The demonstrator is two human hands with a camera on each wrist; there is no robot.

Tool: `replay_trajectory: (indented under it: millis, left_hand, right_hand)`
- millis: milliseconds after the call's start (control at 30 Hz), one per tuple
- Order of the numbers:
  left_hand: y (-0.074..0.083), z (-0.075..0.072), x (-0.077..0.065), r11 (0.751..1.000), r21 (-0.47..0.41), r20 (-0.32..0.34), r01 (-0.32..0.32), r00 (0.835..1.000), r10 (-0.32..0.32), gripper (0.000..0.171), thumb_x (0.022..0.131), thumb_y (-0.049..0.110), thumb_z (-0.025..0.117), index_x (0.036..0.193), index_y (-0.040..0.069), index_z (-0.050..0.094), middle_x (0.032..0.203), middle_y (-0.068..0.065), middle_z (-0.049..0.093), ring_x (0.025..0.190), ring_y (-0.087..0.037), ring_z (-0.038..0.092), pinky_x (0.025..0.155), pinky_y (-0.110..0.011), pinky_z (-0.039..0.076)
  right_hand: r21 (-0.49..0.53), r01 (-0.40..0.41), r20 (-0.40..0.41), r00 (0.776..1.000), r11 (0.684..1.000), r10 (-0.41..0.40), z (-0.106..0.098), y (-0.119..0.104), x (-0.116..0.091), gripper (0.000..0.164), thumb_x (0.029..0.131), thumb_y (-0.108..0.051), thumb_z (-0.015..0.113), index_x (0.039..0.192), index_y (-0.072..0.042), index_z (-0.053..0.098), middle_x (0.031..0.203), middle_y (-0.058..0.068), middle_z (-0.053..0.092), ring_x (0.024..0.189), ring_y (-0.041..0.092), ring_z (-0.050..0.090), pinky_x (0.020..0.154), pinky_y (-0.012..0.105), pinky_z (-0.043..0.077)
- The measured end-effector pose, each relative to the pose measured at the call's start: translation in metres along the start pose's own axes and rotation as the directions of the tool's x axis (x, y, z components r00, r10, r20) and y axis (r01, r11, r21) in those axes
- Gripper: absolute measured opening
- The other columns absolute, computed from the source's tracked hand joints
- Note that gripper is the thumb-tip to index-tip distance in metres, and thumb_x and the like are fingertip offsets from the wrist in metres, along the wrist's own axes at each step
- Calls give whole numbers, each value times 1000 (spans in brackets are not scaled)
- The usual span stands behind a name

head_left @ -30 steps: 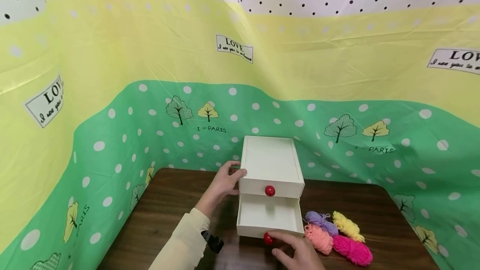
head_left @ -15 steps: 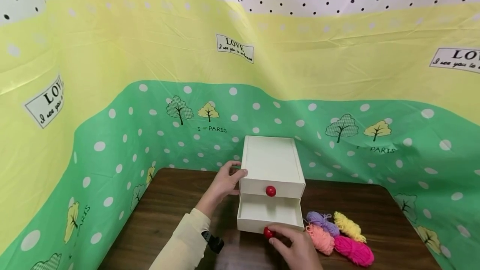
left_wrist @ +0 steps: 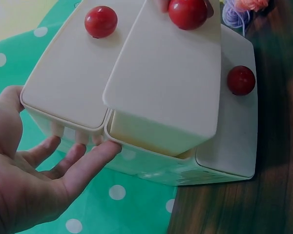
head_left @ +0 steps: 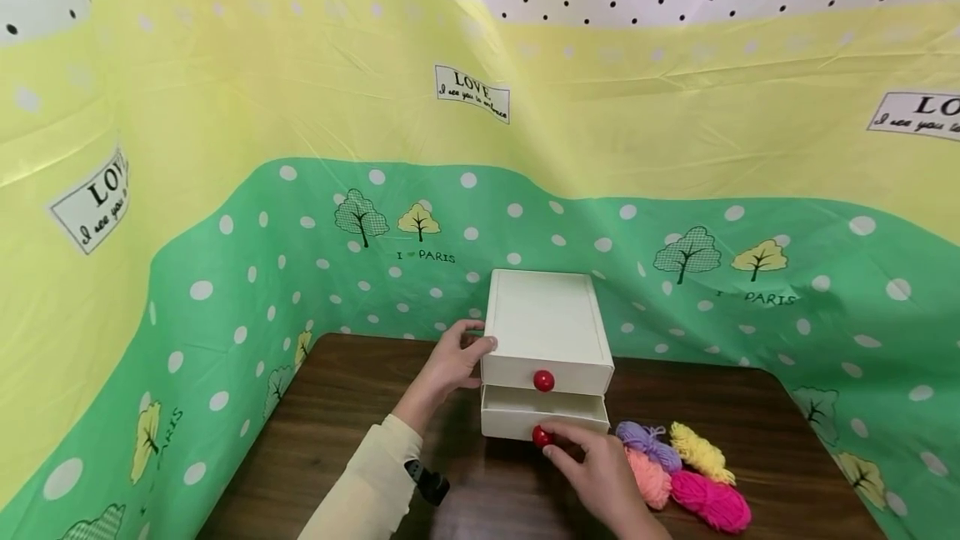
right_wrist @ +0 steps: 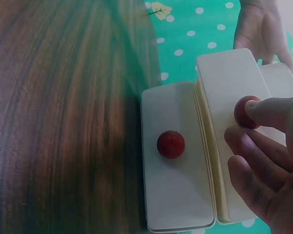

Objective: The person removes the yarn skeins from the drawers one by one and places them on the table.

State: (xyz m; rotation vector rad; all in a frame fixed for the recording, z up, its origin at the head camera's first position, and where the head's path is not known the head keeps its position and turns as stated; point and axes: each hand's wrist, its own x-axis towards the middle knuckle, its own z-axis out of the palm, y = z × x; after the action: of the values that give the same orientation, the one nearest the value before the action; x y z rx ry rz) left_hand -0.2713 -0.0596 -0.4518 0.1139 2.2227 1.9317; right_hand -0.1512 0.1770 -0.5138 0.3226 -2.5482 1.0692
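Observation:
A small white chest of drawers (head_left: 545,315) with round red knobs stands toward the back of the table. Its middle drawer (head_left: 502,423) sticks out partway, and the inside that shows is bare. Thumb and forefinger of my right hand (head_left: 600,473) pinch that drawer's red knob (head_left: 542,437). My left hand (head_left: 450,361) steadies the chest from the left, thumb at the top edge and extended fingertips against the side wall. Both the top drawer (left_wrist: 68,73) and the bottom drawer (right_wrist: 176,190) sit pushed in.
Several yarn skeins lie right of the chest: purple (head_left: 648,444), yellow (head_left: 701,452), coral (head_left: 649,477) and magenta (head_left: 711,500). The dark wooden table (head_left: 337,407) meets a green and yellow printed curtain (head_left: 405,290) behind. A black band (head_left: 426,482) circles the left wrist.
My right hand has pushed the middle drawer inward, away from me, so less of its inside shows. The left hand has stayed on the chest's side.

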Motion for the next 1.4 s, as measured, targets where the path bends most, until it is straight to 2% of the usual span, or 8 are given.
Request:
replay_trajectory:
  millis: [167, 333, 600, 867, 967, 1167, 1400]
  left_hand:
    - [0, -1, 0, 1000, -10, 1, 4, 1000, -4, 59, 97, 37, 69, 145, 11, 48, 129, -19, 54, 110, -33, 64, 75, -51, 63]
    - [0, -1, 0, 1000, -22, 10, -4, 1000, 4, 59, 97, 37, 68, 146, 11, 48, 129, -20, 55, 110, -33, 65, 74, -51, 63]
    - [0, 2, 2, 1000, -13, 21, -6, 1000, 6, 59, 96, 37, 70, 145, 11, 49, 128, -19, 56, 106, -31, 66, 74, -52, 62]
    - [0, -2, 3, 1000, -5, 18, -12, 1000, 13, 60, 97, 37, 70, 146, 10, 49, 128, -19, 55, 108, -32, 64, 77, -57, 61]
    - [-1, -3, 3, 1000, -5, 21, -14, 1000, 14, 60, 97, 38, 70, 146, 10, 48, 128, -19, 54, 109, -32, 63, 79, -59, 60]
    - [-1, -3, 1, 1000, -5, 17, -7, 1000, 7, 59, 97, 37, 70, 145, 10, 49, 128, -19, 55, 110, -32, 63, 75, -55, 62]
    - [0, -2, 2, 1000, -15, 13, -14, 1000, 14, 59, 97, 37, 70, 145, 10, 49, 127, -19, 54, 107, -31, 63, 74, -52, 63]
  right_hand:
    - [-9, -26, 5, 1000, 1000, 26, 4, 4, 9, 35, 78, -14, 90, 105, -34, 80, 102, -17, 77, 96, 7, 71, 79, 31, 59]
    - [-22, -4, -23, 1000, 1000, 3, 9, 10, 16, 34, 78, -12, 89, 105, -31, 81, 102, -14, 78, 95, 9, 73, 79, 34, 59]
    - [-15, -9, -42, 999, 1000, 8, 14, 19, 25, 31, 79, -10, 89, 103, -29, 81, 97, -10, 79, 86, 6, 71, 67, 25, 56]
    - [8, -40, -11, 999, 999, 40, 17, 21, 35, 29, 80, -11, 88, 103, -28, 80, 96, -8, 79, 87, 10, 73, 65, 25, 56]
    - [31, -58, 3, 998, 998, 58, 17, 21, 35, 30, 80, -11, 88, 104, -27, 80, 95, -7, 79, 83, 9, 72, 63, 24, 55]
    - [140, -119, 43, 993, 983, 114, 18, 25, 29, 32, 80, -7, 87, 107, -20, 74, 88, -2, 77, 67, 2, 67, 60, 22, 56]
    - [100, -154, 57, 987, 983, 149, 22, 40, 25, 24, 80, -8, 87, 94, -21, 73, 79, -7, 73, 66, 2, 64, 60, 22, 54]
